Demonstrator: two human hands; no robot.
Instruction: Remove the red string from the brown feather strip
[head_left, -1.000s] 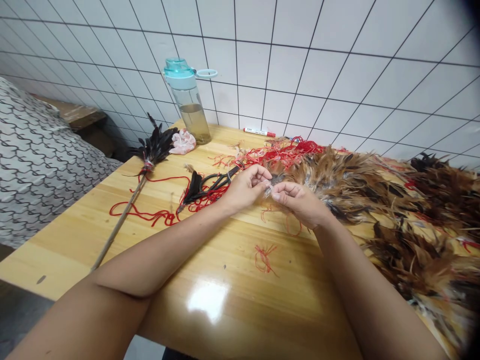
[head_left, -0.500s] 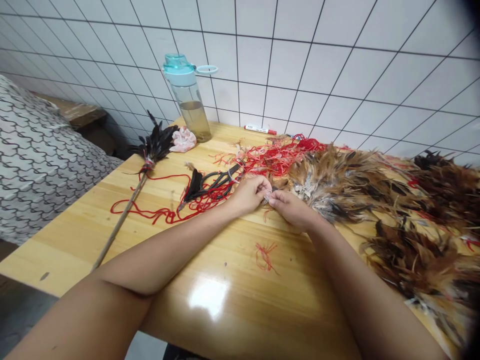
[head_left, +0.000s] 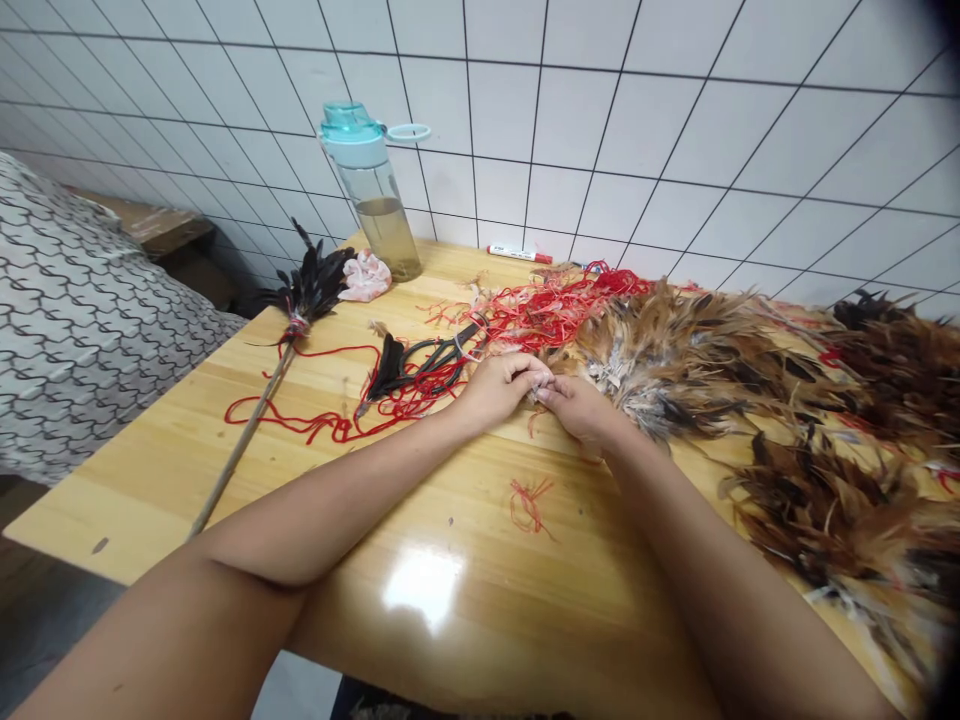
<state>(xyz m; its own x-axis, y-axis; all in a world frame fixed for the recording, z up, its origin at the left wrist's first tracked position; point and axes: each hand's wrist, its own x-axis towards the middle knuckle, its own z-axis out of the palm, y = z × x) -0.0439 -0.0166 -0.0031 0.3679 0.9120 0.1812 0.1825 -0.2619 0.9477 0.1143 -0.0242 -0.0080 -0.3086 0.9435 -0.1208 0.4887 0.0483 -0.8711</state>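
Note:
Over the middle of the table, my left hand (head_left: pixel 499 388) and my right hand (head_left: pixel 577 405) meet fingertip to fingertip. Both are closed in a pinch around a small whitish piece (head_left: pixel 538 388), mostly hidden by the fingers, so I cannot make out its kind. Just right of my right hand lies a large heap of brown feathers (head_left: pixel 690 350) with pale quill ends. Left of my left hand are black-handled scissors (head_left: pixel 435 362), lying among loose red string (head_left: pixel 352 425). Behind the hands spreads a tangle of red threads (head_left: pixel 555 305).
A stick with black feathers (head_left: pixel 259 425) tied at its top lies at the left. Near the wall stand a water bottle (head_left: pixel 379 200) and a red-and-white marker (head_left: pixel 519 255). More brown feathers (head_left: pixel 832 510) cover the right side. A thread scrap (head_left: pixel 531 505) lies in front.
The two hands have drawn slightly closer, with the fingers still pinched together. My view has shifted a little; the things on the table lie as before.

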